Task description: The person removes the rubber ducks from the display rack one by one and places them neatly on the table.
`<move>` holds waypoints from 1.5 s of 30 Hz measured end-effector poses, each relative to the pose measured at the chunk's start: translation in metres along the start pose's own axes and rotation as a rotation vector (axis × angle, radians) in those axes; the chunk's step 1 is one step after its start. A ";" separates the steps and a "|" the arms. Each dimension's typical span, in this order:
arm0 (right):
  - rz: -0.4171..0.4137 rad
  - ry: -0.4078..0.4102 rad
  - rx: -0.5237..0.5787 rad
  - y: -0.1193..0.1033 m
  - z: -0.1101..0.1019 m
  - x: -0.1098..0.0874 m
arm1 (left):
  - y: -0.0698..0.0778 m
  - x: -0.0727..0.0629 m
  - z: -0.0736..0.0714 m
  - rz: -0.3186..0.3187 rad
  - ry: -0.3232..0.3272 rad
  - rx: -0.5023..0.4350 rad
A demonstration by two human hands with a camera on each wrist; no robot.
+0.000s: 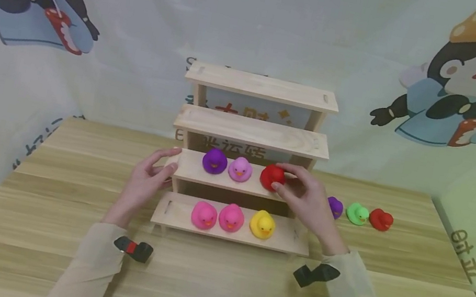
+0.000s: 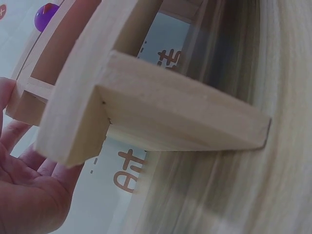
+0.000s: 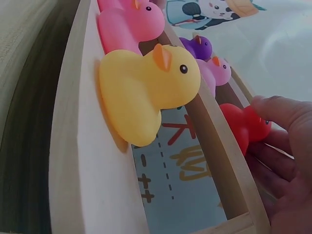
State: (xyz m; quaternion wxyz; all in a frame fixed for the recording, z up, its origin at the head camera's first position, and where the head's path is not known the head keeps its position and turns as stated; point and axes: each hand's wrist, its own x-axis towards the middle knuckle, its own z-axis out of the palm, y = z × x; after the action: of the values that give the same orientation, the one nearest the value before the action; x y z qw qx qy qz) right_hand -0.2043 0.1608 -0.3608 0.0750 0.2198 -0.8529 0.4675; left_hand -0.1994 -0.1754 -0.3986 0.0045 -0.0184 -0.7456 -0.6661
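Observation:
A wooden stepped shelf (image 1: 250,130) stands on the table with rubber ducks on its two lower steps. At the left end of the second step from the bottom, my left hand (image 1: 148,175) grips the board's edge. My right hand (image 1: 306,195) pinches a red rubber duck (image 1: 272,177) on that same step, thumb in front and fingers behind. Left of it sit a purple duck (image 1: 214,161) and a light pink duck (image 1: 240,169). On the bottom step are two pink ducks (image 1: 204,215) and a yellow duck (image 3: 141,92).
Right of the shelf, a purple duck (image 1: 335,207), a green duck (image 1: 357,213) and another red duck (image 1: 381,220) lie on the wooden table (image 1: 213,287). A printed cloth (image 1: 143,36) hangs behind and along the sides.

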 end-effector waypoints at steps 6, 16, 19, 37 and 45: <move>-0.017 0.015 -0.010 -0.001 -0.005 -0.004 | 0.002 0.001 0.002 -0.003 -0.001 0.000; -0.057 0.058 -0.012 0.001 -0.017 -0.012 | 0.002 0.000 0.000 0.024 -0.004 0.001; -0.099 0.092 -0.043 0.003 -0.021 -0.015 | 0.002 -0.001 0.000 0.030 -0.009 -0.001; -0.102 0.189 -0.133 0.014 -0.056 -0.038 | -0.002 0.001 0.000 0.030 -0.011 -0.007; -0.068 0.223 -0.055 0.022 -0.071 -0.048 | -0.002 0.001 -0.001 0.022 -0.009 -0.003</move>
State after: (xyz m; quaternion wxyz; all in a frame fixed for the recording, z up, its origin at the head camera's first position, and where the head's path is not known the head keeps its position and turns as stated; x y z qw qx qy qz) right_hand -0.1766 0.2447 -0.3548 0.1911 0.1933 -0.8438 0.4628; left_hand -0.2001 -0.1761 -0.4002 0.0081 -0.0296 -0.7442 -0.6672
